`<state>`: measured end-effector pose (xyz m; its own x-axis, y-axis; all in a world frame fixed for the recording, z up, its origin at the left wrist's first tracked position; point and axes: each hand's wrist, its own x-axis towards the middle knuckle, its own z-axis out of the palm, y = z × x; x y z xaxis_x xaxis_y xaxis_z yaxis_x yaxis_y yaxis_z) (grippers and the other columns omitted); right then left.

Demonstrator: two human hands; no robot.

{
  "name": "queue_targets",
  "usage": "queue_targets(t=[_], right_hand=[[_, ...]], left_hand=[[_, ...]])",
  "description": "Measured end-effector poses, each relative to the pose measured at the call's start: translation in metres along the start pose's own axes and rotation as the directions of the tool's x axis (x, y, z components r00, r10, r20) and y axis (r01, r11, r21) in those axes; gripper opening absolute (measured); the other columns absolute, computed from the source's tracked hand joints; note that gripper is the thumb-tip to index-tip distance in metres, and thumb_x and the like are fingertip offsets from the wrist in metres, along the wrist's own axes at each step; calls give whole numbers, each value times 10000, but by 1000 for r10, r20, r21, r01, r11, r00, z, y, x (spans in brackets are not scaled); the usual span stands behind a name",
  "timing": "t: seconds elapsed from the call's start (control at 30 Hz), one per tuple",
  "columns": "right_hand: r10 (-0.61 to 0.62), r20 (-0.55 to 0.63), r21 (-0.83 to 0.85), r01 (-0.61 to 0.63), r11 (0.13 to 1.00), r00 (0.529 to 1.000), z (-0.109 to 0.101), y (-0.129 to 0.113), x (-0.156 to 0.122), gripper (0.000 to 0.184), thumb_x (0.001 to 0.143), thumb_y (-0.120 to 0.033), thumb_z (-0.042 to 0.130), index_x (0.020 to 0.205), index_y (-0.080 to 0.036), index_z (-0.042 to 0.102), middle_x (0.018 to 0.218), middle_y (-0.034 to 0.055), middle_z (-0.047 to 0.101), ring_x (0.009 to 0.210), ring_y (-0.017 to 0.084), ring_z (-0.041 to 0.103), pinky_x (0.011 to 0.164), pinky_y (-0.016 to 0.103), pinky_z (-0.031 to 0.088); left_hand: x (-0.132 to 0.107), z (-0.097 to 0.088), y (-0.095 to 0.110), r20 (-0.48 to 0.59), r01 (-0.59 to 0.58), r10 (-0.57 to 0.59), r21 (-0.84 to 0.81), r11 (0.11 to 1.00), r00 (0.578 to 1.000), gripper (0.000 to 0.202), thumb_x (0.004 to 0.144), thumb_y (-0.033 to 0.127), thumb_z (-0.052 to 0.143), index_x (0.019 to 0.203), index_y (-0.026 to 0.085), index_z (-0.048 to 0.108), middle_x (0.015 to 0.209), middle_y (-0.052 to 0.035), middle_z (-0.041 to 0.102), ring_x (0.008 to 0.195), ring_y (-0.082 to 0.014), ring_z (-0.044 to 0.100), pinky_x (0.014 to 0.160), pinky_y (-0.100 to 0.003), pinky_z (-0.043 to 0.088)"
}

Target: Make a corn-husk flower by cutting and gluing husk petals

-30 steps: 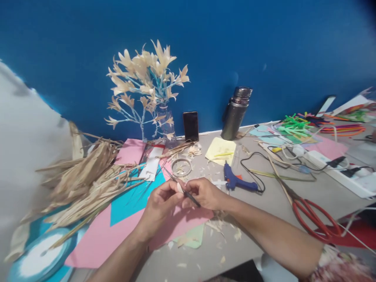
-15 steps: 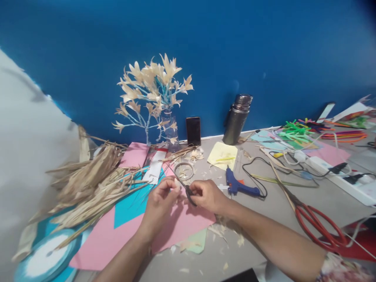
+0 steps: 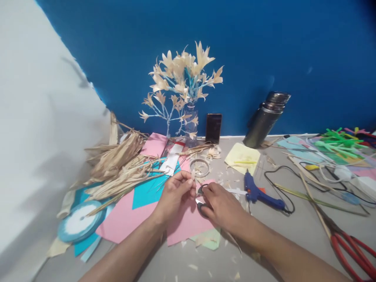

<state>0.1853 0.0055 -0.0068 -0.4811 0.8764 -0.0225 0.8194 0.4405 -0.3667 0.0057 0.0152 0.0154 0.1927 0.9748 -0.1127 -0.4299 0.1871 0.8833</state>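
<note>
My left hand [image 3: 175, 192] is pinched at the fingertips on a small pale piece that I cannot make out, just above the pink paper [image 3: 188, 221]. My right hand [image 3: 221, 204] lies beside it, fingers closed round small black-handled scissors [image 3: 201, 197], whose tip points towards the left fingertips. The two hands nearly touch. A ring of clear tape [image 3: 200, 167] lies just beyond them. Behind stands a vase with a spray of dried-leaf flowers [image 3: 183, 80].
A heap of dried leaf strips [image 3: 119, 166] and a blue ribbon roll [image 3: 78, 221] are at the left. A blue glue gun [image 3: 260, 192], a phone [image 3: 213, 128], a steel flask [image 3: 266, 119], cables and large red scissors [image 3: 351, 246] are at the right. Leaf scraps litter the grey table [image 3: 282, 231].
The view has swung left and the hands have sunk closer to the pink paper. The thin dark scissors that my right hand held up now lie low, pointing at the left fingertips.
</note>
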Motion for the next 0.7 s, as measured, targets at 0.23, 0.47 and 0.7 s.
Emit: queue_targets(t=[0.23,0.47,0.7], right_hand=[[71,58,150,-79,986,996,-1,0,3,85,822,-209,665,901,-179,654,889,48,622,777,183,591,674,270,359],[136,-78,710,-41,703,988,-4,8,10,137,806,-207,665,939,-182,643,899,36,686,776,167,612,709,275,436],[186,-63,967,14,256,981,-11,13,10,454,692,-279,846,1066,-203,599,896,12,659,760,138,608,683,256,478]], left_hand=[[3,-2,-3,107,78,-69,-75,994,992,242,807,317,766,799,168,574,681,18,590,536,-91,533,542,-226,439],[3,-2,-4,30,81,-86,131,988,996,237,758,301,775,785,150,594,663,7,623,532,-88,541,546,-217,439],[-4,10,-5,77,59,-97,398,916,992,175,790,265,700,731,148,584,607,34,577,536,-91,537,540,-211,434]])
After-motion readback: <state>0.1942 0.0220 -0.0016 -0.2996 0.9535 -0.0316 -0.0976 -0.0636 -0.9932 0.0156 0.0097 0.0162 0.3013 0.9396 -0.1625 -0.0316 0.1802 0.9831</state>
